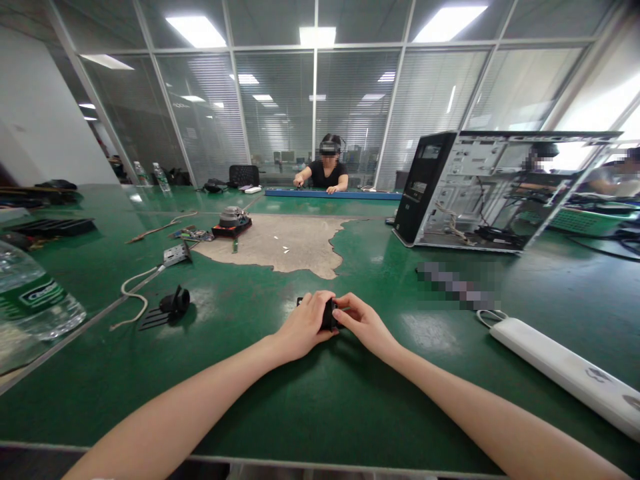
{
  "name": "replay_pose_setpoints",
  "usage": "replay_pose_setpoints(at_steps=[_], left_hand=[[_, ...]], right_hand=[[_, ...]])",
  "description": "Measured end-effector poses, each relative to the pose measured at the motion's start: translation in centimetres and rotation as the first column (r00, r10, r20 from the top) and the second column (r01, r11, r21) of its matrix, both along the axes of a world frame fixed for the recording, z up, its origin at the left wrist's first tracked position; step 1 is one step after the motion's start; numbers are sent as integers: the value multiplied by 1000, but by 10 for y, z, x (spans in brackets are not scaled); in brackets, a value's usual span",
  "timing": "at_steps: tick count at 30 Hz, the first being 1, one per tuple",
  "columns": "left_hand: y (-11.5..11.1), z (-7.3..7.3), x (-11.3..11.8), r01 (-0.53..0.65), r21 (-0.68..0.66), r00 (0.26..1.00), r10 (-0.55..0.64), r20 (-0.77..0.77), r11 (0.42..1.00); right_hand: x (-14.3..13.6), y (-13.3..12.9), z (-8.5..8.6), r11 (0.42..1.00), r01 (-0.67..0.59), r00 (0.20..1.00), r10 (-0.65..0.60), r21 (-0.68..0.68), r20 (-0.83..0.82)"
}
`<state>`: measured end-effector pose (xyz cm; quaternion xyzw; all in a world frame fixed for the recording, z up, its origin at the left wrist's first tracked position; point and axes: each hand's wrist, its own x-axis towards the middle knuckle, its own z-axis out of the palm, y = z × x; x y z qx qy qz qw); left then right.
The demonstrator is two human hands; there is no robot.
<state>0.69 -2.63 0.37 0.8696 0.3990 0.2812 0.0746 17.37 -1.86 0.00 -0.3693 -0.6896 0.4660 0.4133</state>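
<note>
A small black part is between my two hands, just above or on the green table, near the middle. My left hand is wrapped over it from the left, fingers bent and thumb beneath. From the right, my right hand pinches its side with thumb and forefinger. The fingers cover much of the part, so its full shape is hidden. Off to the left lies another black part with a round collar and long prongs.
An open computer case stands at the back right, with a white power strip nearer. A plastic bottle lies left. Beyond a metal bracket sits a cooler. Across the table sits a person.
</note>
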Motion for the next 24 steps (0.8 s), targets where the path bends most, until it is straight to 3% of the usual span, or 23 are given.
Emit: replay_pose_setpoints(at_steps=[6, 14, 24], left_hand=[[1, -1, 0, -6, -3, 1000, 6, 24, 1000], [0, 0, 0, 4, -10, 1000, -3, 23, 1000], [0, 0, 1, -7, -3, 1000, 7, 14, 1000]], right_hand=[[1, 3, -2, 1000, 14, 999, -13, -16, 30], [2, -1, -2, 995, -98, 995, 98, -3, -20], [-2, 4, -5, 1000, 15, 1000, -14, -10, 23]])
